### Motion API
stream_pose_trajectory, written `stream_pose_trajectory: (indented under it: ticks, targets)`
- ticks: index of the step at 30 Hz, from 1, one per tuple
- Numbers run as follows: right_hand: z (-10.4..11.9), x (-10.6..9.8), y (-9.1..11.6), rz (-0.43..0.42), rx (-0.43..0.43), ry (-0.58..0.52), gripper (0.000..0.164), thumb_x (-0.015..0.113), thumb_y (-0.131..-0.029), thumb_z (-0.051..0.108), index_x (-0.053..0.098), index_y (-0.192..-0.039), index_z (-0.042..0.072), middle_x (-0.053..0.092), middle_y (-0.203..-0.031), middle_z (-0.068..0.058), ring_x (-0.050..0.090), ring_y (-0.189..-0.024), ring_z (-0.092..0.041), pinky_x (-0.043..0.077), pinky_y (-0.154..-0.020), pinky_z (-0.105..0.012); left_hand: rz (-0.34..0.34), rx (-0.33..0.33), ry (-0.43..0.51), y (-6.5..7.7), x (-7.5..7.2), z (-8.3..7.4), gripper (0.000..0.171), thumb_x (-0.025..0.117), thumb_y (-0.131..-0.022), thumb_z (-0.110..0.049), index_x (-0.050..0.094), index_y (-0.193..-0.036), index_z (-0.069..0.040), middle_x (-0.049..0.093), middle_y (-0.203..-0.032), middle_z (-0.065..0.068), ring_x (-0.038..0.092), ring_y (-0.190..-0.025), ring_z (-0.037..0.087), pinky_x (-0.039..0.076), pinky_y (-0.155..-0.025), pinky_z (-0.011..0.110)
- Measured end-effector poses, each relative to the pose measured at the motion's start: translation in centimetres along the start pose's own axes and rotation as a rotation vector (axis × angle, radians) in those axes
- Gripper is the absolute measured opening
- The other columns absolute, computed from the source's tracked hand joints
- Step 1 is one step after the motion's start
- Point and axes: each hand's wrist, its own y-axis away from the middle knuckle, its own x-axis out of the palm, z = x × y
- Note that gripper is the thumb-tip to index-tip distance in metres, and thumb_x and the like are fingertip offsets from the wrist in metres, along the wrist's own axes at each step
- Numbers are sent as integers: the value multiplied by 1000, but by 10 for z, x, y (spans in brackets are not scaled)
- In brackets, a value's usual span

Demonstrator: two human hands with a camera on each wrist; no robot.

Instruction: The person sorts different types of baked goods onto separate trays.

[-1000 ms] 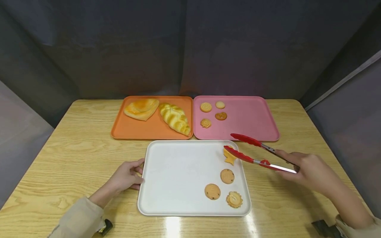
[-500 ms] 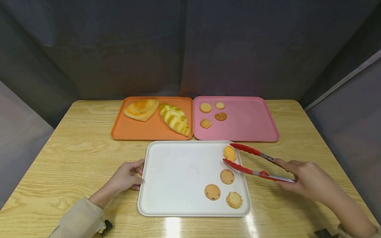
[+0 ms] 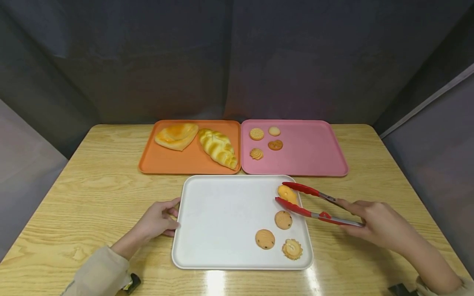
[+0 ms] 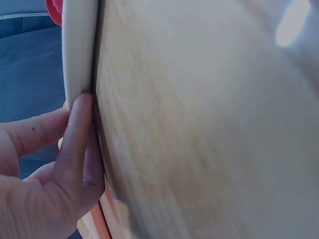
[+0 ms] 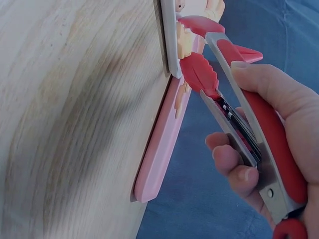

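My right hand (image 3: 377, 222) grips red-tipped metal tongs (image 3: 305, 211) over the white tray's upper right corner. The tongs' two tips stand apart on either side of a yellow-orange cookie (image 3: 287, 194); whether both touch it, I cannot tell. The right wrist view shows the tongs (image 5: 266, 124) from the side, with fingers and thumb wrapped round the handles. On the left, my left hand (image 3: 157, 220) touches the outer edge of the white tray (image 3: 222, 222) with thumb and index finger. Two chocolate-chip cookies (image 3: 265, 239) and a scalloped cookie (image 3: 292, 249) lie on the tray's right part.
Behind the white tray, an orange tray (image 3: 170, 164) bears a flat pastry (image 3: 177, 136) and a braided bread (image 3: 217, 149). Beside it a pink tray (image 3: 307, 152) has several small cookies on its left side. A wooden table (image 3: 81, 197) carries everything, with dark curtains (image 3: 237, 61) around.
The tongs have come down and slightly left, from above the cookie to either side of it, and their tips have drawn closer together. My left hand stays in place.
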Motion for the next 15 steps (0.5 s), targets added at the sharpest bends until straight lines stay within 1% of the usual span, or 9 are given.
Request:
stream_pose_trajectory:
  ticks: [5, 9, 12, 15]
  targets:
    - [1, 1, 0, -6, 10, -22, 52, 82, -61, 19, 65, -106, 0, 60, -72, 5, 31, -54, 6, 28, -43, -13, 3, 5, 7, 0, 0, 1, 71, 59, -74, 17, 29, -138, 8, 45, -89, 13, 51, -61, 17, 56, -53, 35]
    - [1, 1, 0, -31, 3, -25, 49, 80, -64, 24, 66, -106, 1, 59, -71, 7, 31, -53, 6, 28, -43, -13, 1, 5, 12, 0, 0, 2, 71, 59, -73, 17, 30, -138, 8, 45, -88, 13, 51, -61, 17, 56, -53, 35]
    - [0, 0, -1, -55, -3, -24, 48, 78, -68, 29, 66, -105, 1, 48, -65, 14, 28, -52, 6, 26, -43, -11, 0, 4, 9, 0, 0, 2, 71, 59, -73, 17, 30, -138, 8, 45, -89, 13, 51, -61, 17, 56, -53, 35]
    - [-1, -2, -2, -78, -6, -22, 47, 77, -69, 31, 66, -105, 2, 35, -62, 18, 26, -51, 6, 23, -43, -10, -2, 3, 7, 0, 0, 2, 71, 59, -73, 17, 30, -138, 8, 45, -89, 13, 51, -62, 17, 56, -53, 35]
